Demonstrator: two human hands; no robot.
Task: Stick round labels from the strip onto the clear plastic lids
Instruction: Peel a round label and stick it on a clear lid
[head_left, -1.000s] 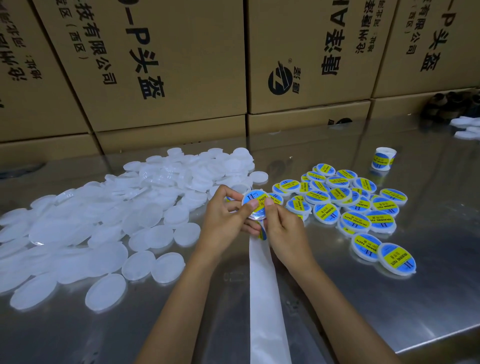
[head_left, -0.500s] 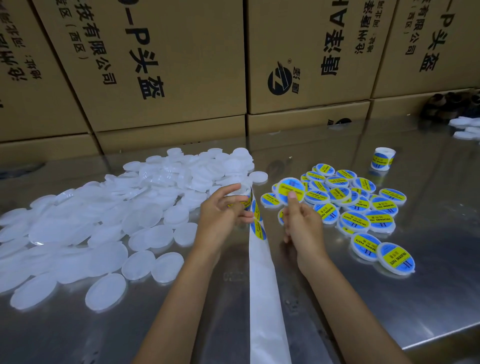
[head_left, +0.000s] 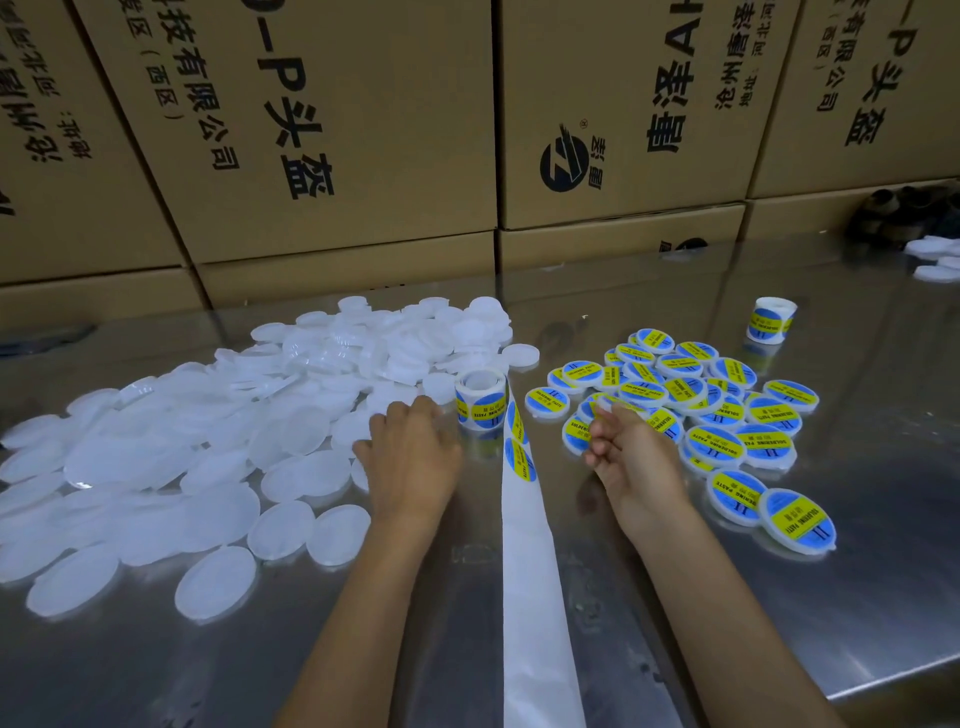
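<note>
Left hand lies flat, fingers spread on unlabelled clear lids, right hand loosely curled and empty beside labelled lids, label strip between them, cardboard boxes behind.

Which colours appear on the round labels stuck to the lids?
Blue with a yellow band and dark print, seen on the labelled lids in the head view.
</note>
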